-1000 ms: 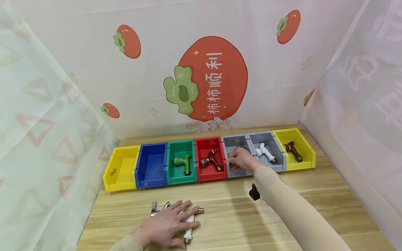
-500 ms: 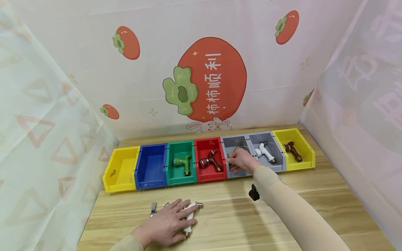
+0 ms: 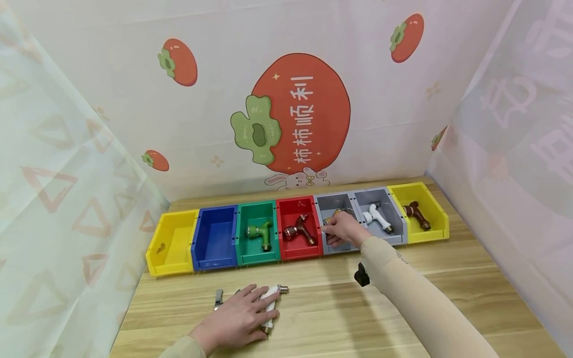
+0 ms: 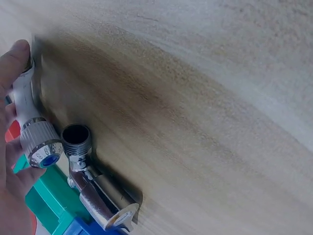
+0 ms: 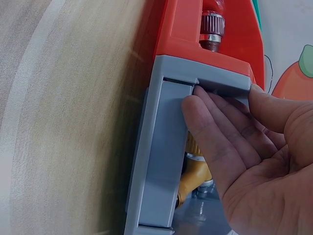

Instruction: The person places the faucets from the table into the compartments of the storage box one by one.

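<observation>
In the head view my left hand (image 3: 237, 318) lies over a white faucet (image 3: 269, 322) on the table, fingers spread across it and thumb at its lower end. A chrome faucet (image 4: 98, 193) lies beside the white one, largely hidden by that hand in the head view. My right hand (image 3: 345, 229) is at the left grey bin (image 5: 161, 147) in the row. The right wrist view has its thumb on the side wall's rim and its fingers inside, pinching that wall. A yellow-brown faucet (image 5: 196, 174) lies in this bin, partly hidden by the hand.
Left of the grey bin stand a red bin (image 3: 288, 251) with a brown faucet, a green bin (image 3: 259, 258) with a green faucet, a blue bin (image 3: 216, 261) and a yellow bin (image 3: 172, 268). To the right, a white faucet (image 3: 378, 219) and a brown faucet (image 3: 420, 219) lie in bins.
The white faucet under my left hand has shifted slightly up and left, its lower end drawn nearer the hand. My right hand stays at the grey bin.
</observation>
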Available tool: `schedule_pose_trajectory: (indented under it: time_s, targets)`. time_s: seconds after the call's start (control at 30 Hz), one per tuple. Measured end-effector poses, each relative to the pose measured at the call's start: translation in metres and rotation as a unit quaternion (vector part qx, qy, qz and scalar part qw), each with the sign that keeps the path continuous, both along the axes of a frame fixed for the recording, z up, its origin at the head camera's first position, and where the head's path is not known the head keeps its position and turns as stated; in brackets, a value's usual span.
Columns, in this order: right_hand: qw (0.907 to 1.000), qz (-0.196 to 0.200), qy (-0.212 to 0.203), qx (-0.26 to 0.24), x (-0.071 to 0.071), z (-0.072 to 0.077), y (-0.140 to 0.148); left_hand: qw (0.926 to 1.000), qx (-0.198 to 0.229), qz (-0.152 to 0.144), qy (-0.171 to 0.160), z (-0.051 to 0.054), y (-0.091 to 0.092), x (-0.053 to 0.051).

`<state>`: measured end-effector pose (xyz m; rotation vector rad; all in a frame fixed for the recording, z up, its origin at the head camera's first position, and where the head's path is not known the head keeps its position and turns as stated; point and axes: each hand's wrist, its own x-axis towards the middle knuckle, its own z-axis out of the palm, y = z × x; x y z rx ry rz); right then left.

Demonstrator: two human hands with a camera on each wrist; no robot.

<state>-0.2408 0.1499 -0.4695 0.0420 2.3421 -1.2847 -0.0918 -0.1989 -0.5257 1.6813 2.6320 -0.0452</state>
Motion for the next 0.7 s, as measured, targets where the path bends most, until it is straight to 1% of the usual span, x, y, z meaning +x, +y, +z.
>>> schedule_pose_trajectory:
  time_s: [0.27, 0.53, 0.7]
  targets:
    - [1.0000, -0.005, -0.003, -0.006, 0.0005, 0.0001, 0.0001, 0.9998, 0.017, -0.010, 0.009, 0.0000, 0.0006, -0.0015]
    - [1.0000, 0.001, 0.005, 0.002, 0.0000, -0.0010, 0.0001, 0.9999, 0.016, -0.002, -0.003, 0.0010, 0.0003, -0.0034]
    - [1.0000, -0.004, 0.002, -0.001, -0.0003, -0.0018, -0.0009, 0.9998, 0.017, -0.002, 0.007, 0.0000, 0.0003, -0.0045]
